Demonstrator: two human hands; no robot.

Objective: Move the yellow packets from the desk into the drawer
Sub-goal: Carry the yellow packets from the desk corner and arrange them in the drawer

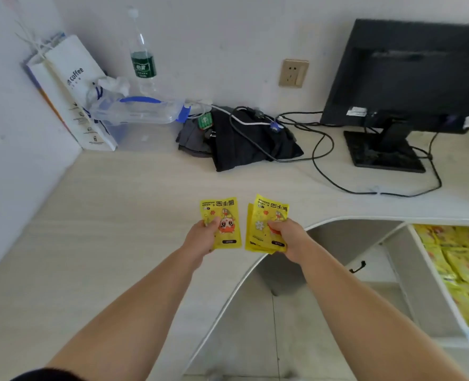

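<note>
Transfer looks nearly done: over the desk [104, 215] near its curved front edge the left hand [201, 239] pinches a single yellow packet [227, 215] and the right hand [289, 239] a fanned stack [265, 215], seemingly gathered for one trip to the open drawer [434, 270] on the right, already holding stored packets [464, 265].

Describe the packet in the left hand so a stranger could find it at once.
Start at the desk, near its curved front edge. There the left hand holds a single yellow packet with a cartoon figure. The right hand beside it grips a fanned stack instead.
</note>
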